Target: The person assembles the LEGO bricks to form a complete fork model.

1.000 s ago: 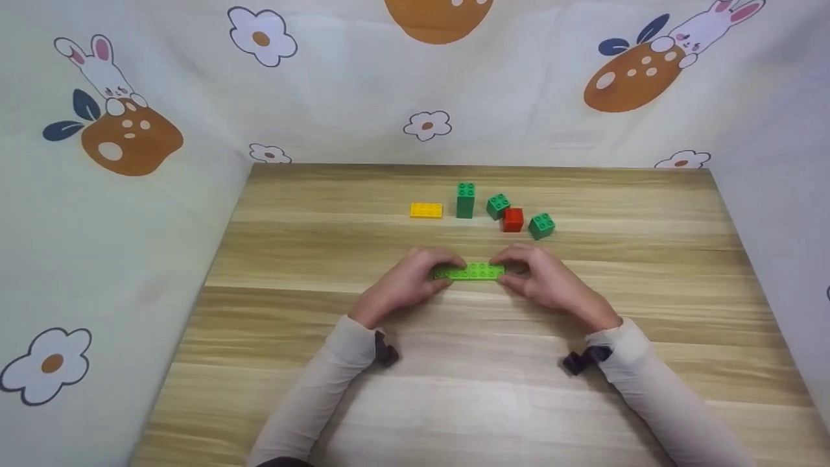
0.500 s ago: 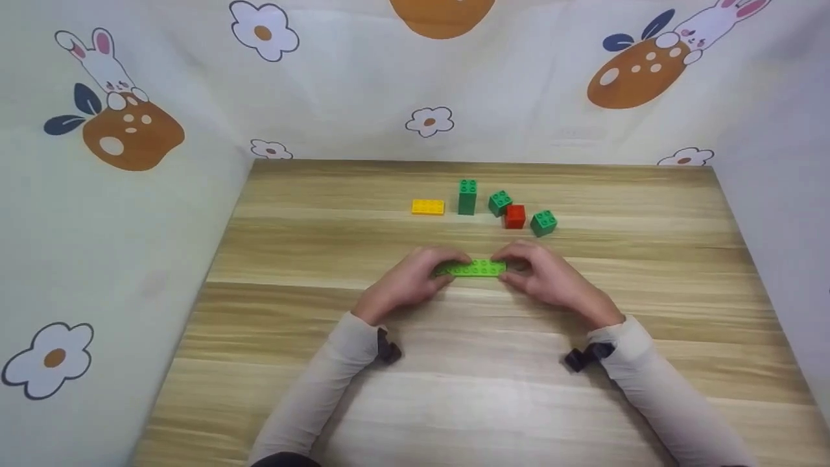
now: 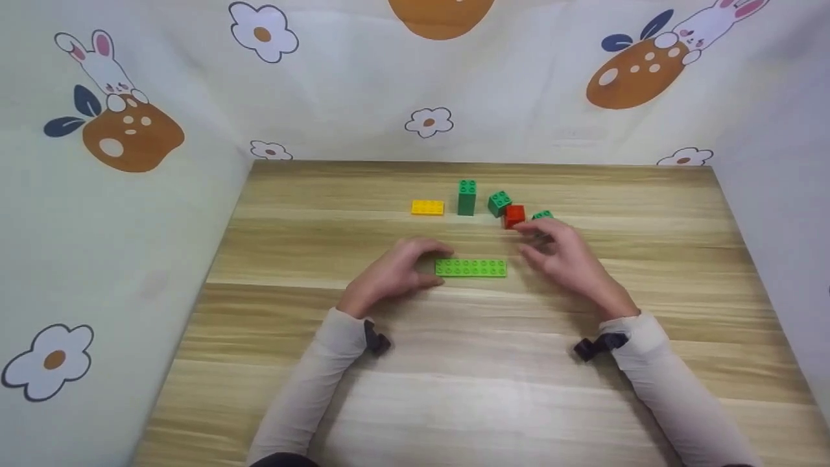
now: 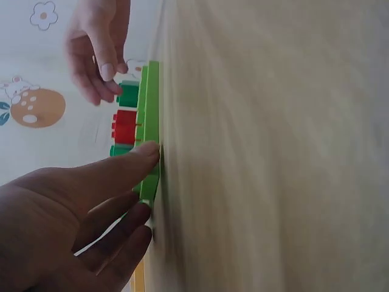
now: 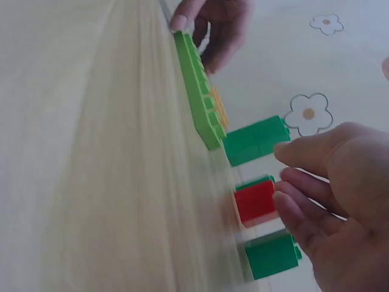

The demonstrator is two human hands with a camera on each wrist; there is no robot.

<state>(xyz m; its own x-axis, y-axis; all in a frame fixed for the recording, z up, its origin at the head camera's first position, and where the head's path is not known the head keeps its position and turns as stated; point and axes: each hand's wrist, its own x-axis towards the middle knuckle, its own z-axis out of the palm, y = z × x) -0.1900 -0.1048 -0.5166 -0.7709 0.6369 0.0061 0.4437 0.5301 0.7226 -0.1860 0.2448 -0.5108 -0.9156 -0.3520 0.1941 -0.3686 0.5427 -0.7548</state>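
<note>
A long light-green studded piece point(image 3: 471, 268) lies flat on the table. Around its left end my left hand point(image 3: 397, 272) is spread, thumb and fingers parted; whether it touches the piece I cannot tell. My right hand point(image 3: 565, 259) hovers right of the piece, fingers apart and holding nothing, close to a red block point(image 3: 514, 216) and partly covering a green block point(image 3: 543, 215). In the right wrist view the red block point(image 5: 256, 203) and a green block point(image 5: 272, 255) stand just beyond the right fingertips.
Farther back stand a tall green block point(image 3: 467, 198) and another small green block point(image 3: 500, 203), which is next to the red one. A flat yellow piece point(image 3: 427, 207) lies left of them. Patterned cloth point(image 3: 350, 84) rises behind the wooden table point(image 3: 454, 389).
My right hand has let go of the light-green piece and moved right and back toward the blocks. My left hand has loosened and shifted slightly left, uncovering the piece's left end.
</note>
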